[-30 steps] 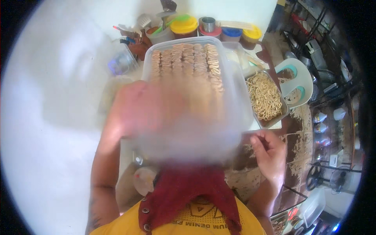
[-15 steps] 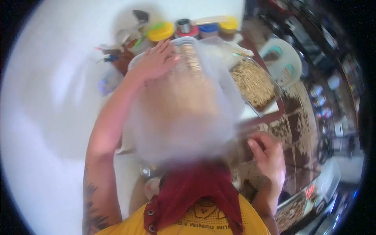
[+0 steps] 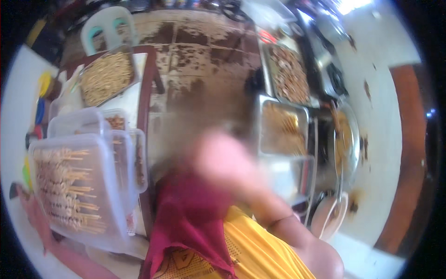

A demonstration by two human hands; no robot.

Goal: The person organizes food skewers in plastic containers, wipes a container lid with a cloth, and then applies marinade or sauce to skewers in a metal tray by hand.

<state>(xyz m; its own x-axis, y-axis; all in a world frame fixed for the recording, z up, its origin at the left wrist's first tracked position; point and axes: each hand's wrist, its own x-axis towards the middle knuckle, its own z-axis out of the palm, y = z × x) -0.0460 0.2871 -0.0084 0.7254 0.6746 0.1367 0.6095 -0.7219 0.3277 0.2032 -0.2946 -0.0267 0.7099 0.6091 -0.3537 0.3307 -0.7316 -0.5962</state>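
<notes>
A clear plastic tub (image 3: 76,186) at the left holds rows of skewers (image 3: 69,190) with brown pieces on wooden sticks. Against its far left side lies my left hand (image 3: 31,207), partly hidden by the tub and with its fingers not clear. More clear tubs (image 3: 123,153) with brown pieces inside stand just right of it. My right hand (image 3: 223,156) is a motion-smeared shape in the middle, above the floor and in front of my red cloth. Its fingers cannot be made out, and nothing is visible in it.
A tray of tan strips (image 3: 108,76) sits on the table's far end, by a pale chair (image 3: 111,30). At right stand a tray of brown pieces (image 3: 289,74), a square metal tray (image 3: 283,128), a pale tray (image 3: 285,179), a wide pan (image 3: 347,139) and a whitish tub (image 3: 329,216).
My view has swung right, so the table now lies at the left and the trays and pan show at right. My right hand has moved and is blurred; my left stays by the tub.
</notes>
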